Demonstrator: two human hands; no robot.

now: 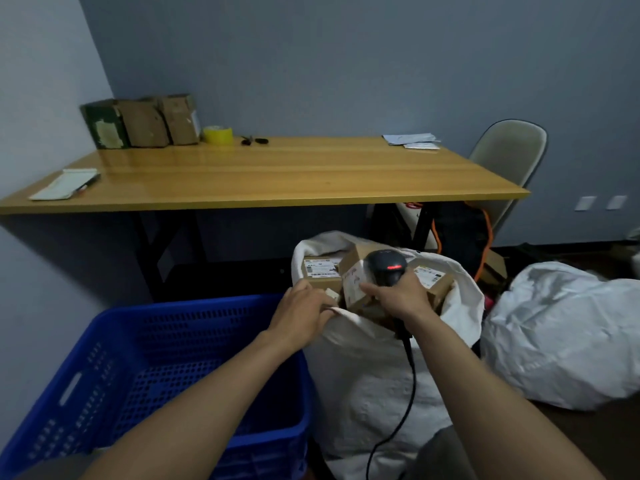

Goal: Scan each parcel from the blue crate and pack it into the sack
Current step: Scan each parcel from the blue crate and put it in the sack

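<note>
A white sack [374,375] stands on the floor, its mouth filled with several cardboard parcels. One labelled parcel [320,271] lies at the back left, another [433,278] at the right, and a small box [355,282] sits tilted in the middle. My right hand [401,296] grips a black barcode scanner [386,266] over the sack, its red light on, thumb against the small box. My left hand [304,313] holds the sack's front rim. The blue crate [145,375] stands to the left; no parcel shows inside it.
A wooden table [263,174] stands behind, carrying old boxes [142,123], yellow tape [217,135], a notepad [65,183] and papers [412,140]. A chair [509,154] is at the right. A second white sack [568,334] lies on the floor to the right. The scanner cable [401,410] hangs down the sack.
</note>
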